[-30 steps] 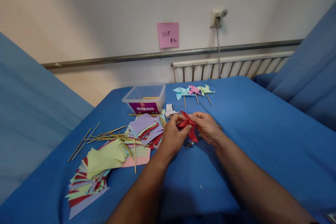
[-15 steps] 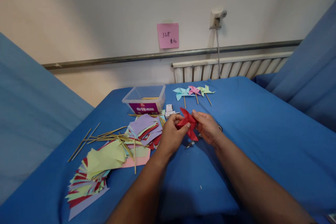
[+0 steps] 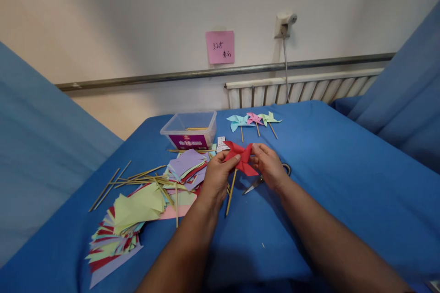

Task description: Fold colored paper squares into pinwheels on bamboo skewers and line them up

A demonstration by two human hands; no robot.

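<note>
A red paper pinwheel point(image 3: 241, 157) is held between both hands above the blue cloth. My left hand point(image 3: 217, 177) pinches its left side, and a thin wooden stick point(image 3: 231, 192) runs down from under that hand. My right hand point(image 3: 270, 165) grips the pinwheel's right side. Scissors point(image 3: 257, 182) lie on the cloth just below my right hand, partly hidden by it.
Three finished pinwheels point(image 3: 253, 120) lie at the far side. A clear plastic box point(image 3: 191, 129) stands left of them. Stacks of coloured paper squares point(image 3: 135, 213) and loose wooden sticks point(image 3: 137, 176) spread at the left. A radiator point(image 3: 302, 87) runs along the wall.
Both hands have lifted and turned the red pinwheel so it faces up more. A wooden stick now shows hanging below my left hand.
</note>
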